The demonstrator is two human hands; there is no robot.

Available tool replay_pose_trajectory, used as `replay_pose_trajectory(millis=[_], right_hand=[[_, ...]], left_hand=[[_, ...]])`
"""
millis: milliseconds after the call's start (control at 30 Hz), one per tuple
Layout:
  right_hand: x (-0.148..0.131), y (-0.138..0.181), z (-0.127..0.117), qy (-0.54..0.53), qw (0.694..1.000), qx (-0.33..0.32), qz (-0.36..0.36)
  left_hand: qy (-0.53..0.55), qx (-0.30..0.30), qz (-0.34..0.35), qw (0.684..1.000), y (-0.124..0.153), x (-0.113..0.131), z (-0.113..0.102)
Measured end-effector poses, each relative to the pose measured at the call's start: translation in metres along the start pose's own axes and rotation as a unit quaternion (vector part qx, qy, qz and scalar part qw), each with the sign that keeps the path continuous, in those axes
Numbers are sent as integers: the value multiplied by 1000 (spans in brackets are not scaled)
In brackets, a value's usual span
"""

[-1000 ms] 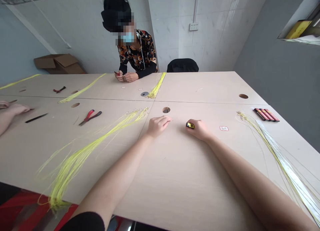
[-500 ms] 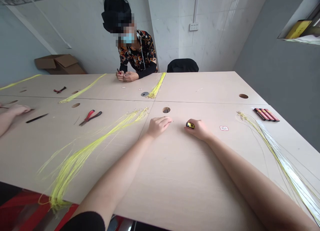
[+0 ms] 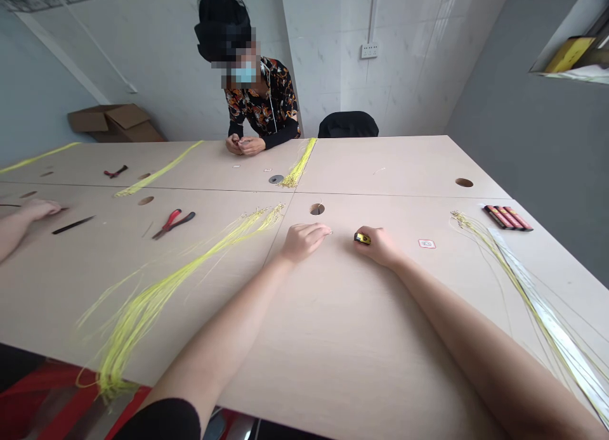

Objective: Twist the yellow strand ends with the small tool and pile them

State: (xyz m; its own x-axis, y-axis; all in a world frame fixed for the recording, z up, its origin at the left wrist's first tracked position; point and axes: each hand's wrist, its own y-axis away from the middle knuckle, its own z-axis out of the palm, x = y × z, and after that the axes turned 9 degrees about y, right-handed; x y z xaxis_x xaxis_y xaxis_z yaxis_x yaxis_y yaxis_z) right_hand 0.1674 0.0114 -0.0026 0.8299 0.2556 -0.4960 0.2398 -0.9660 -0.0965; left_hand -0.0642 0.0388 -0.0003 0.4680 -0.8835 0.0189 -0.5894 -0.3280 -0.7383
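Note:
My left hand [image 3: 304, 241] is closed in a pinch above the table, near its round cable hole. A tiny bit of something shows at the fingertips, too small to name. To its right, my right hand [image 3: 380, 246] is wrapped round a small yellow-and-black object [image 3: 362, 238], whose end points toward my left hand. The two hands are a short gap apart. Left of my left hand lies a long bundle of thin yellow cords [image 3: 190, 262], with small metallic-looking ends by the table seam.
Red-and-black pliers [image 3: 172, 225] and a dark thin tool [image 3: 73, 224] lie at left, near another person's hand [image 3: 40, 208]. Across the table [image 3: 390, 338] a masked person [image 3: 261, 104] works. At right are more cords [image 3: 495, 246], a pale strip [image 3: 537, 300] and red-and-black sticks [image 3: 508, 217].
My left fingertips have shifted very slightly right, toward my right hand. The hands of the person opposite have turned a little, and the tool in them shows less.

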Motion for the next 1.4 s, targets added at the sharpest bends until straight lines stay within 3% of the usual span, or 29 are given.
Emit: replay_pose_trajectory(millis=[433, 1033, 1400], right_hand=[[0, 0, 0, -29, 999, 32, -2], [-2, 1, -2, -26, 999, 30, 7], [0, 0, 0, -16, 1000, 24, 3]], left_hand=[[56, -7, -7, 998, -4, 16, 7], [64, -31, -44, 997, 0, 6, 7], [70, -8, -17, 997, 0, 7, 8]])
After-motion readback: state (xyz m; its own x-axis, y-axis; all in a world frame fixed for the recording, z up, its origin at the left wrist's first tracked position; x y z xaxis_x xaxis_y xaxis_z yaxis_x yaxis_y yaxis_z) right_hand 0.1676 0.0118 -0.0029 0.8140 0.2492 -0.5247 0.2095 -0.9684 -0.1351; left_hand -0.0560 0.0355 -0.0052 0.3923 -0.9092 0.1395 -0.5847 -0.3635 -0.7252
